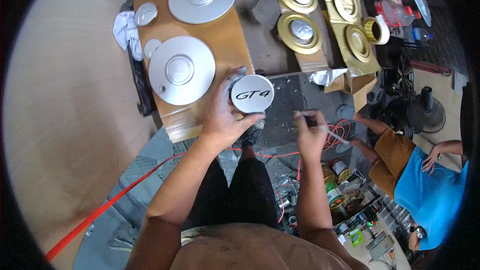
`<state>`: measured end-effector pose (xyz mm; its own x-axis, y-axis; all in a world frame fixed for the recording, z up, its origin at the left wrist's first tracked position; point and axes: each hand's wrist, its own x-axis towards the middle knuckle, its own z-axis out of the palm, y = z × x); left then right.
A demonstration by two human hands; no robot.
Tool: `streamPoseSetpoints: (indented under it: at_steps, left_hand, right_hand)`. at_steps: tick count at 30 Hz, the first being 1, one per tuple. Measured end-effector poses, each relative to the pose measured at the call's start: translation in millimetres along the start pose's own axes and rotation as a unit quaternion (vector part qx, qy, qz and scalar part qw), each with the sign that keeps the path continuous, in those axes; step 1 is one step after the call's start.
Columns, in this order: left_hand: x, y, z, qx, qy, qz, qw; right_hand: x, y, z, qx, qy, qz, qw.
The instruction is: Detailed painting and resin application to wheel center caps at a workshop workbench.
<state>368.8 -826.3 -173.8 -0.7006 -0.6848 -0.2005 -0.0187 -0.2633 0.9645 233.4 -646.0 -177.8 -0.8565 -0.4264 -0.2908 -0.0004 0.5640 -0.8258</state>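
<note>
In my left hand (pixel 222 115) I hold a round silver wheel center cap (pixel 252 101) by its rim, its face with black lettering turned up. My right hand (pixel 311 132) is closed around a slim tool (pixel 336 134) with a pale shaft and a dark part at the fingers; its exact kind is unclear. The two hands are apart, the right one beside the cap. Just left of the cap, a large silver disc cover (pixel 197 75) lies on a brown cardboard sheet (pixel 227 45).
More silver discs (pixel 215 5) lie on the cardboard. Gold-rimmed discs (pixel 284 34) and gold rings (pixel 345 4) sit farther right, near a tape roll (pixel 384 31) and bottles (pixel 397 14). A red hose (pixel 115 192) crosses the floor. Someone in blue (pixel 430 190) is at the right, near paint cans (pixel 340 171).
</note>
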Motion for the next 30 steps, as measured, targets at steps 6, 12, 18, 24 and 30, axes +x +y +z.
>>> streamPoseSetpoints:
  at_steps: [6, 12, 18, 24, 30]
  left_hand:
    - [3, -9, -4, 0.04, -0.008, -0.011, 0.999]
    - [4, -13, -6, 0.144, -0.015, 0.004, 0.989]
    - [3, -12, -7, 0.137, -0.005, 0.015, 0.99]
    - [4, -10, -5, 0.103, -0.01, 0.012, 0.995]
    - [5, -12, -5, 0.145, -0.013, 0.049, 0.988]
  right_hand:
    - [-13, -63, 5, 0.386, -0.029, 0.049, 0.921]
    - [-14, -86, 25, 0.329, -0.121, -0.013, 0.936]
    - [-5, -88, 40, 0.222, -0.124, -0.018, 0.967]
    - [-3, -87, 45, 0.219, -0.12, -0.015, 0.968]
    - [-2, -90, 45, 0.189, -0.122, -0.023, 0.974]
